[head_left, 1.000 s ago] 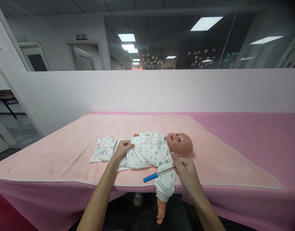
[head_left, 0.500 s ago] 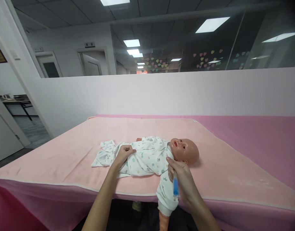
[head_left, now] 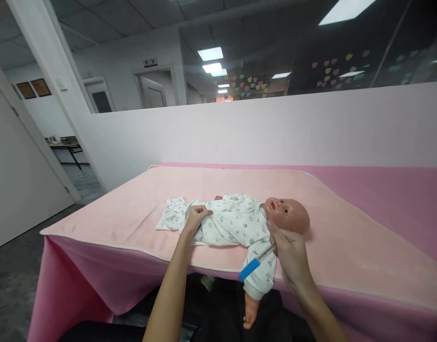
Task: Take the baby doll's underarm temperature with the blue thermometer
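Observation:
A baby doll lies on its back, its head to the right, dressed in a white patterned romper. One doll arm hangs over the table's front edge. My left hand is closed at the romper's middle, thumb and fingers pinching its front fabric. Beside the doll's shoulder and neck, my right hand is closed round a thin clear stick with a blue end, apparently a thermometer. The blue end points down and left across the doll's sleeve; the other end is hidden in my fingers.
A peach pad covers the table over a pink cloth that drapes down the front. Behind stands a white half wall with glass above. A white door is at the left.
The view has turned left. The stick in my right hand has swung from pointing down to pointing down-left, showing more of its clear stem. My left hand stays on the romper.

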A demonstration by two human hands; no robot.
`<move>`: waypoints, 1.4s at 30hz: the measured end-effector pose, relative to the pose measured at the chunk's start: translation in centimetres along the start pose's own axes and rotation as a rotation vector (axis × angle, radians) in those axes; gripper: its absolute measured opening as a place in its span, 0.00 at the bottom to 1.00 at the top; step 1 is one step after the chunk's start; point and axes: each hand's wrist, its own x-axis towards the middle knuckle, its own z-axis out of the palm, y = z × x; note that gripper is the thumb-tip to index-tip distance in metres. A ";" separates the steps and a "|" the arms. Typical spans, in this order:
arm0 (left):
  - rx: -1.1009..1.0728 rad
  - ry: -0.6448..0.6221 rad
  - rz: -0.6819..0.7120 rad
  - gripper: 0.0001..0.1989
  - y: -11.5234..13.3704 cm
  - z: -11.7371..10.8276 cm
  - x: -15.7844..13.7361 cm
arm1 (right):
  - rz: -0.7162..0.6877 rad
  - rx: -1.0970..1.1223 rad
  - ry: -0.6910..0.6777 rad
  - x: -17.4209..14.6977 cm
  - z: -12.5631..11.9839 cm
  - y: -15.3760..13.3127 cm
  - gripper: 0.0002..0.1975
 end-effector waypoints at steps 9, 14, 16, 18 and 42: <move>0.079 0.057 0.036 0.15 -0.2 0.1 0.1 | -0.204 -0.138 0.236 -0.7 -2.9 -2.6 0.26; 0.108 0.063 0.092 0.16 0.0 0.0 0.2 | -0.212 -0.071 0.395 -0.4 -3.7 -2.6 0.26; 0.105 0.066 0.098 0.16 0.0 -0.1 0.2 | -0.155 0.004 0.378 0.1 -3.7 -2.3 0.26; 0.099 0.072 0.093 0.16 -0.1 0.0 0.3 | -0.107 0.062 0.317 0.7 -3.6 -2.1 0.25; 0.641 -0.085 0.026 0.04 2.7 1.6 1.9 | 0.030 0.083 0.040 2.9 -4.5 -0.2 0.26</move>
